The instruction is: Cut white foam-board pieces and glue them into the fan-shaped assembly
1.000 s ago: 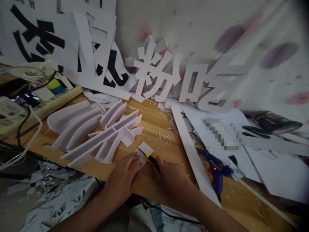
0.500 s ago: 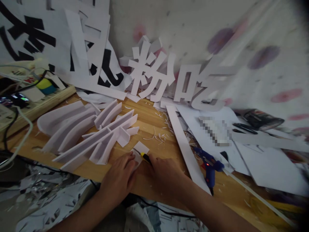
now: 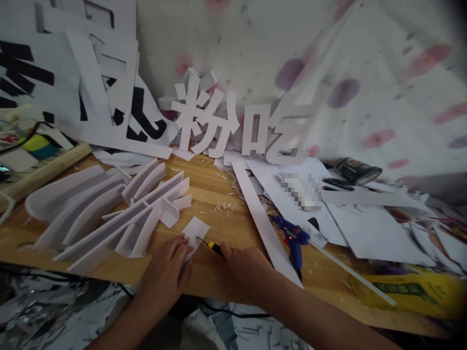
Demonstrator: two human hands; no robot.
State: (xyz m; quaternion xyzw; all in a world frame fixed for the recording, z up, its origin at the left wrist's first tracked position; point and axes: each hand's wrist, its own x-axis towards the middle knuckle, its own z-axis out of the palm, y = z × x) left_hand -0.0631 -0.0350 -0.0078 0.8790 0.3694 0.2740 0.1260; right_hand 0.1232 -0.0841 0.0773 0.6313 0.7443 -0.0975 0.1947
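Near the table's front edge, my left hand (image 3: 166, 267) has its fingers bent together and holds a small white board piece (image 3: 197, 229) down by its near left corner. My right hand (image 3: 246, 270) is closed around a black-and-yellow craft knife (image 3: 215, 248). The blade tip is over the right part of the piece; whether it touches cannot be made out. Just beyond my left hand lies a white letter shape with raised walls (image 3: 146, 204). A long white strip (image 3: 259, 218) runs to the right of my right hand.
A blue glue gun (image 3: 294, 238) with a lit red light and a long white stick lies at right. White cut-out characters (image 3: 204, 116) stand along the back. Beside them are white sheets (image 3: 372, 233), a yellow object (image 3: 416, 291), and a power strip with cables (image 3: 47, 165) at left.
The camera view has turned rightward, so things appear farther left. More of the small board piece shows now, and the knife tip sits farther right of my left fingers.
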